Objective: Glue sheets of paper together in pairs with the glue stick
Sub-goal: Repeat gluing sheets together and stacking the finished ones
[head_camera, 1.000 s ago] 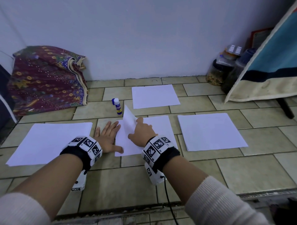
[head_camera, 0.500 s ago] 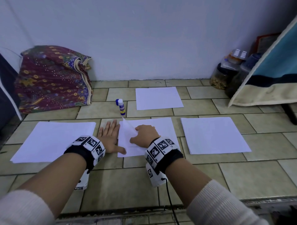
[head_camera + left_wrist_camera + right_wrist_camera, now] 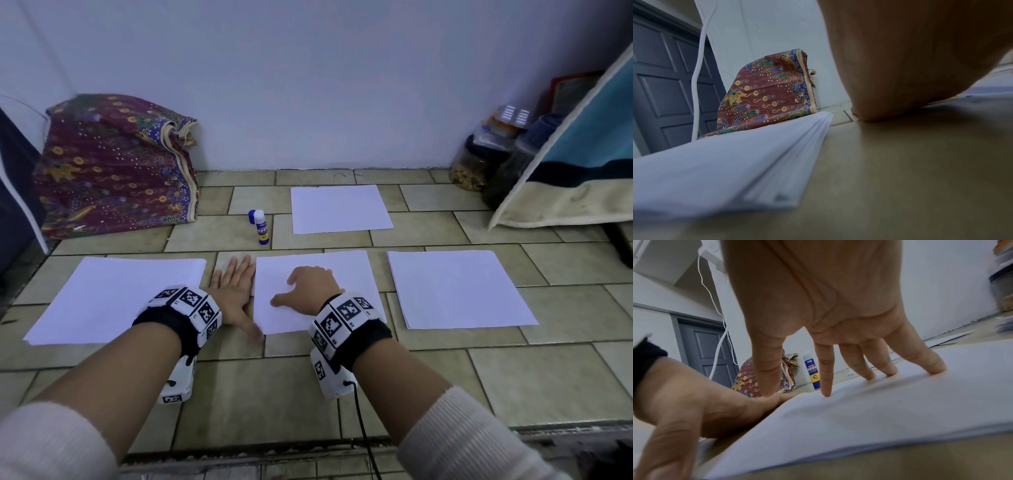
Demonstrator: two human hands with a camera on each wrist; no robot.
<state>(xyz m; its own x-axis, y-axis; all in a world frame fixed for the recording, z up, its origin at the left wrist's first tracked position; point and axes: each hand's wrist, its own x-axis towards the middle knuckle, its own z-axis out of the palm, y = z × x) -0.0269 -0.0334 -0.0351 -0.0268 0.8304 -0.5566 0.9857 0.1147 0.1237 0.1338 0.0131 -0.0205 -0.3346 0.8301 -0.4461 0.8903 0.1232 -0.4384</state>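
A white sheet of paper [image 3: 318, 291] lies flat on the tiled floor in front of me. My right hand [image 3: 310, 291] presses on it with straight fingertips [image 3: 890, 372] spread on the paper [image 3: 859, 415]. Flat on the tiles against the sheet's left edge rests my left hand [image 3: 233, 294], fingers extended, thumb at the sheet's near corner. The same hand [image 3: 684, 404] shows beside the paper in the right wrist view. A glue stick [image 3: 260, 228] with a blue and white body stands upright behind the sheet, its blue cap [image 3: 252, 216] beside it.
A stack of white paper [image 3: 113, 298] lies at the left, another stack [image 3: 459, 287] at the right, and one sheet [image 3: 339, 208] near the wall. A folded patterned cloth [image 3: 113, 168] leans at the back left. Jars [image 3: 479, 164] and a blue-and-cream cloth [image 3: 582, 161] stand at the right.
The lifted left part of the top sheet has come down flat. My right hand went from holding the raised corner to pressing on the paper. The left hand stayed put.
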